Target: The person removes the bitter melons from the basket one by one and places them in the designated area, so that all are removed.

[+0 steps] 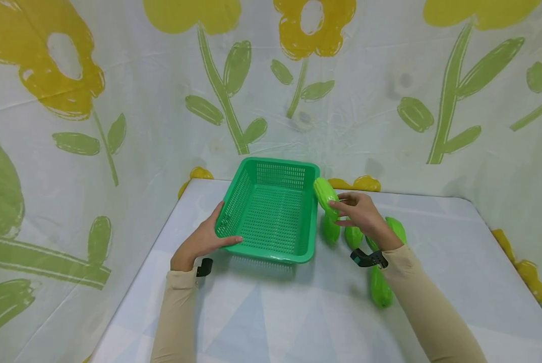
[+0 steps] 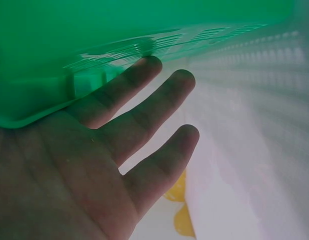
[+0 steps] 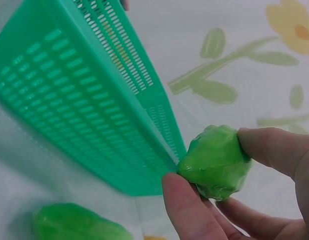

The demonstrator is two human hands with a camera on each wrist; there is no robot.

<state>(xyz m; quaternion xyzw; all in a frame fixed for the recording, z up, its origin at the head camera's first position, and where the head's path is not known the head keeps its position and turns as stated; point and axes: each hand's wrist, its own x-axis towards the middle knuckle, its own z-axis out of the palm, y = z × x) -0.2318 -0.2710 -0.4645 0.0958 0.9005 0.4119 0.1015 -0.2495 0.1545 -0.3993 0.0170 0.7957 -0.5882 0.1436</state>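
Note:
A green plastic basket [image 1: 271, 254] with slotted walls stands on the table, its inside bare. My left hand [image 1: 201, 241] holds its near left corner, thumb over the rim. In the left wrist view, three fingers [image 2: 149, 120] lie outstretched beneath the basket's green side; the thumb is out of sight there. Just off the basket's right rim, my right hand [image 1: 361, 214] pinches a bright green, ridged bitter melon [image 1: 326, 195] between thumb and fingers. Seen from the right wrist, the bitter melon [image 3: 214, 162] points its lumpy end at the camera, close to the basket's corner.
More bitter melons lie right of the basket: one [image 1: 331, 231] beside its wall, another [image 1: 354, 236] below my right hand, one [image 1: 396, 229] behind the wrist, one [image 1: 381, 288] nearer the front. A flower-printed cloth [image 1: 366, 126] hangs behind the pale table [image 1: 271, 312].

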